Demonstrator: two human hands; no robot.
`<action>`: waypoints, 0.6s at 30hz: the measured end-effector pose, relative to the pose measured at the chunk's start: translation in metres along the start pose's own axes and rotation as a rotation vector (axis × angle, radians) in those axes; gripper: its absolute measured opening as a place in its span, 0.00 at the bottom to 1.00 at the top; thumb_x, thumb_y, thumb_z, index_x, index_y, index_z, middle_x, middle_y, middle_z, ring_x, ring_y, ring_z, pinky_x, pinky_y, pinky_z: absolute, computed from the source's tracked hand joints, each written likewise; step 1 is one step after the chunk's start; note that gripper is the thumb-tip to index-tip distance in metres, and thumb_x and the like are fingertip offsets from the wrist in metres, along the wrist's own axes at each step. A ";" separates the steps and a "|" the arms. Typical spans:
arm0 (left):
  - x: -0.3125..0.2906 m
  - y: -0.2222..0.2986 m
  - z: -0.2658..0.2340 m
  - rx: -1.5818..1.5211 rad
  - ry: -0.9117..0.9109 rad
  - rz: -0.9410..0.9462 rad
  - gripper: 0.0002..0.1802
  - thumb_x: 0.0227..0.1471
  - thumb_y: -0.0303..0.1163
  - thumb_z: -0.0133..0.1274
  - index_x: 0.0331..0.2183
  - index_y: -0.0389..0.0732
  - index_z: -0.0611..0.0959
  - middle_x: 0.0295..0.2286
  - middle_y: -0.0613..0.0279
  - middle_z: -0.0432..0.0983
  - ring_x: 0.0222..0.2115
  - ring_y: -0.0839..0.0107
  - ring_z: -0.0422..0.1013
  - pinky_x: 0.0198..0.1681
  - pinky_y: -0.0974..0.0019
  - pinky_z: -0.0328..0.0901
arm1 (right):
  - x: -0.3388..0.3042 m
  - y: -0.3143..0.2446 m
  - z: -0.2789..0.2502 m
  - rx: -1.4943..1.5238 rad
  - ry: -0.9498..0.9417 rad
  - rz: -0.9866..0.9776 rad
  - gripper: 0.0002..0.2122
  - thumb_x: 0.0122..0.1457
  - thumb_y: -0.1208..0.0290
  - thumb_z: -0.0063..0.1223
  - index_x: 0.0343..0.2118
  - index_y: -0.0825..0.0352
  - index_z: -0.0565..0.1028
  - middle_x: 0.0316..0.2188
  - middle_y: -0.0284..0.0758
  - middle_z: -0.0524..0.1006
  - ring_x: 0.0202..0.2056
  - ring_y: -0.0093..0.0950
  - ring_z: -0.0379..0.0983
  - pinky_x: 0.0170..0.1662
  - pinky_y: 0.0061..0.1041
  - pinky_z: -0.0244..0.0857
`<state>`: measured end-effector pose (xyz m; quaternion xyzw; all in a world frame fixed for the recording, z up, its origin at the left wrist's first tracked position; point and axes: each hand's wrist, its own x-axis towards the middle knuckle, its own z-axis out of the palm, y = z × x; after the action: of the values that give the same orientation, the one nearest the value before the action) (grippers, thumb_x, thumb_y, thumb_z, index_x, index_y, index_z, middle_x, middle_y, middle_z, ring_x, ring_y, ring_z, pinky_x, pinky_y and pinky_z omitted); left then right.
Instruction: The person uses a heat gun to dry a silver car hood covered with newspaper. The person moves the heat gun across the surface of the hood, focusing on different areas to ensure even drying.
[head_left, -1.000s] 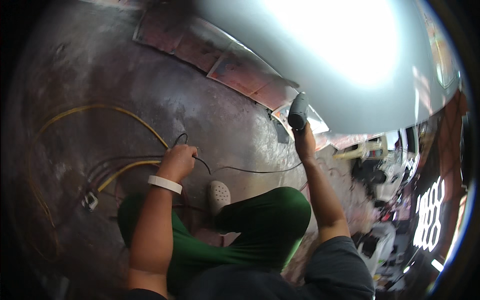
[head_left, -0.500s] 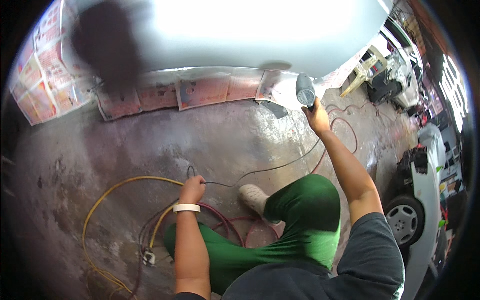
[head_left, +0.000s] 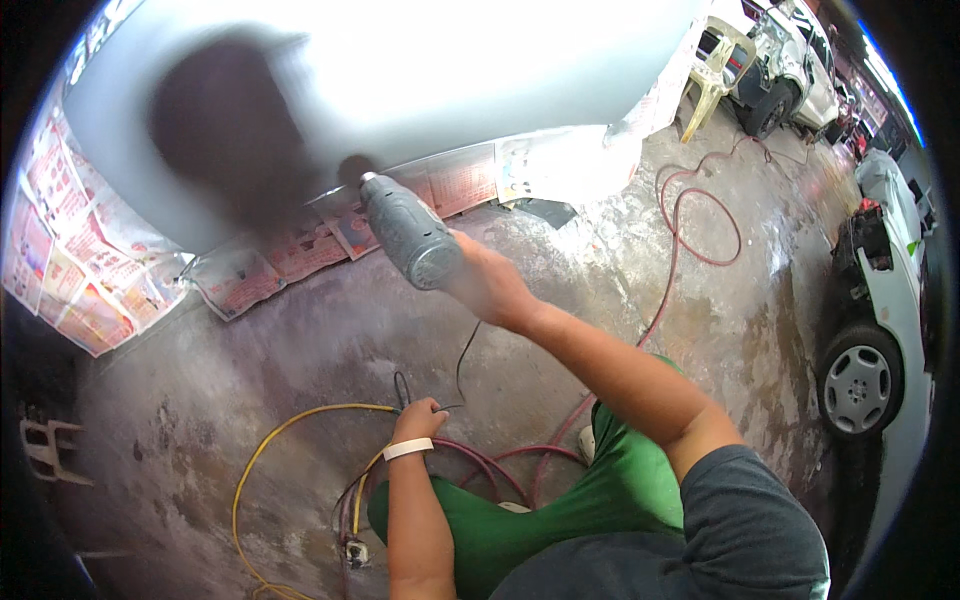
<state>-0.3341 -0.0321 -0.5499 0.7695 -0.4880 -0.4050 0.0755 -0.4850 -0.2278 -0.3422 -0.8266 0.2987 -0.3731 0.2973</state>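
My right hand [head_left: 492,283] is closed round the handle of a grey heat gun [head_left: 412,235]. Its nozzle points up and left at the lower edge of a smooth silver-grey car panel [head_left: 430,85], close to it; whether they touch I cannot tell. Newspaper sheets [head_left: 462,182] hang along the panel's edge. Lower down, my left hand [head_left: 417,420] is closed on a thin black cord [head_left: 463,362], which loops above the fingers and runs up toward the heat gun. A dark shadow covers the panel's left part.
A yellow hose [head_left: 262,445] and a red hose [head_left: 672,260] lie looped on the stained concrete floor. A white socket block [head_left: 356,552] is beside my left forearm. A cream plastic chair [head_left: 716,72] and partly dismantled cars stand at right; another chair [head_left: 50,448] is far left.
My right hand has swung the heat gun left along the panel's edge and nearer to me. The view has shifted and turned; my left hand still holds the cord.
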 end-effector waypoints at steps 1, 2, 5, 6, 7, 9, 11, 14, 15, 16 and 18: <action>0.002 -0.003 0.001 -0.014 -0.002 -0.009 0.22 0.51 0.42 0.61 0.43 0.37 0.83 0.40 0.46 0.82 0.44 0.50 0.77 0.49 0.52 0.69 | -0.002 -0.005 0.002 0.056 0.016 0.075 0.23 0.56 0.71 0.65 0.55 0.64 0.72 0.49 0.45 0.77 0.50 0.43 0.75 0.52 0.35 0.69; 0.007 -0.003 0.005 -0.032 -0.005 -0.009 0.22 0.51 0.43 0.61 0.43 0.37 0.84 0.39 0.46 0.82 0.43 0.50 0.77 0.48 0.53 0.69 | -0.003 -0.009 -0.002 0.104 0.034 0.148 0.22 0.57 0.71 0.64 0.54 0.65 0.72 0.48 0.44 0.78 0.49 0.40 0.76 0.52 0.34 0.69; 0.020 -0.006 0.012 -0.049 0.002 0.013 0.21 0.51 0.43 0.61 0.41 0.37 0.85 0.38 0.46 0.82 0.41 0.50 0.78 0.47 0.53 0.70 | -0.003 0.031 -0.012 0.417 0.154 0.248 0.20 0.59 0.71 0.63 0.53 0.67 0.72 0.44 0.41 0.79 0.47 0.34 0.76 0.51 0.32 0.68; 0.024 -0.003 0.012 -0.046 0.004 0.027 0.21 0.50 0.44 0.61 0.40 0.37 0.85 0.38 0.46 0.82 0.41 0.50 0.78 0.46 0.53 0.70 | -0.003 0.054 -0.019 0.548 0.209 0.262 0.19 0.59 0.72 0.62 0.52 0.68 0.72 0.43 0.40 0.80 0.46 0.31 0.76 0.50 0.31 0.68; 0.021 -0.002 0.010 -0.044 -0.009 -0.010 0.21 0.50 0.44 0.61 0.40 0.37 0.85 0.39 0.45 0.82 0.42 0.48 0.77 0.47 0.52 0.69 | -0.002 0.071 -0.029 0.350 0.283 0.273 0.15 0.59 0.71 0.62 0.47 0.69 0.74 0.37 0.36 0.79 0.38 0.27 0.75 0.42 0.30 0.69; 0.010 0.000 0.002 -0.056 -0.024 -0.093 0.22 0.49 0.44 0.61 0.39 0.35 0.85 0.40 0.43 0.81 0.44 0.45 0.75 0.48 0.49 0.69 | 0.006 0.063 -0.060 0.605 0.349 0.506 0.13 0.58 0.71 0.63 0.42 0.68 0.74 0.32 0.34 0.77 0.30 0.23 0.73 0.33 0.25 0.67; 0.010 0.000 0.003 -0.046 0.003 -0.078 0.22 0.49 0.44 0.61 0.38 0.35 0.85 0.40 0.43 0.81 0.44 0.45 0.75 0.48 0.49 0.69 | 0.013 0.089 -0.073 0.714 0.646 0.495 0.12 0.54 0.71 0.65 0.35 0.67 0.73 0.24 0.31 0.75 0.24 0.22 0.71 0.29 0.23 0.67; 0.010 0.010 0.006 -0.001 0.031 -0.069 0.22 0.49 0.45 0.61 0.39 0.36 0.85 0.40 0.43 0.81 0.44 0.45 0.75 0.49 0.48 0.68 | 0.020 0.113 -0.109 0.832 0.962 0.427 0.12 0.55 0.76 0.60 0.37 0.66 0.67 0.24 0.32 0.73 0.23 0.23 0.70 0.28 0.26 0.68; 0.008 0.010 0.007 0.016 0.041 -0.072 0.22 0.49 0.45 0.61 0.39 0.37 0.85 0.40 0.43 0.81 0.44 0.45 0.75 0.49 0.48 0.68 | 0.022 0.117 -0.116 0.867 1.012 0.401 0.12 0.55 0.76 0.59 0.38 0.66 0.67 0.24 0.33 0.73 0.23 0.24 0.71 0.28 0.26 0.69; 0.007 0.010 0.007 -0.005 0.047 -0.091 0.22 0.50 0.45 0.61 0.38 0.36 0.84 0.39 0.43 0.81 0.43 0.45 0.75 0.48 0.49 0.69 | 0.025 0.120 -0.121 0.902 1.062 0.375 0.12 0.55 0.76 0.59 0.38 0.67 0.67 0.25 0.33 0.72 0.24 0.24 0.71 0.28 0.27 0.69; 0.012 0.014 0.009 -0.034 0.048 -0.116 0.22 0.50 0.45 0.63 0.37 0.36 0.83 0.37 0.43 0.81 0.41 0.46 0.77 0.45 0.50 0.69 | 0.029 0.127 -0.134 0.908 1.122 0.354 0.11 0.55 0.76 0.58 0.37 0.67 0.67 0.24 0.33 0.73 0.23 0.25 0.71 0.28 0.27 0.69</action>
<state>-0.3474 -0.0462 -0.5553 0.8046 -0.4336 -0.3984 0.0766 -0.6102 -0.3664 -0.3479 -0.2471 0.3507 -0.7725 0.4682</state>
